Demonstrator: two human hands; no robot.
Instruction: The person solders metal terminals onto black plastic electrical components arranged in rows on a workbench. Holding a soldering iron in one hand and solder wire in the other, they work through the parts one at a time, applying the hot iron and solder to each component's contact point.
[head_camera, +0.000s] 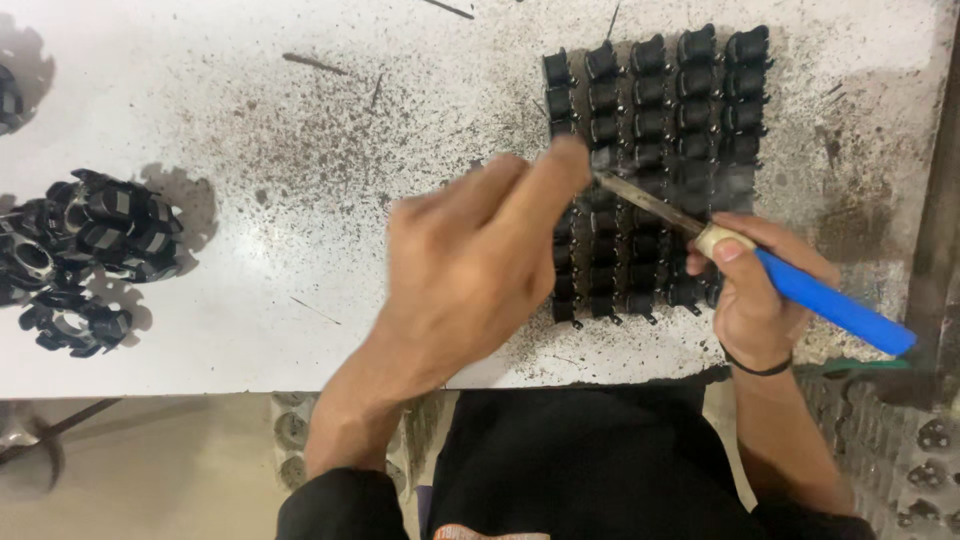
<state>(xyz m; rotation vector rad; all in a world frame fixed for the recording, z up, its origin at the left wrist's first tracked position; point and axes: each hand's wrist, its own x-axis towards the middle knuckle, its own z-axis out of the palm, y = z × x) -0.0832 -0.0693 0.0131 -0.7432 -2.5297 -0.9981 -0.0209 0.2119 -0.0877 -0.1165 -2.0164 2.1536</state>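
On the speckled white tabletop (300, 250) lies a grid of small black parts (655, 120), seemingly light, rigid plastic. Right hand (755, 290) grips the blue-handled blade (830, 300) by its handle; left hand (470, 260), blurred, presses fingertips (570, 160) onto the grid.

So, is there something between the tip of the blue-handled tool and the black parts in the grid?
Nothing visible. The tool in the right hand reaches the black parts, with the left hand fingers beside its tip.
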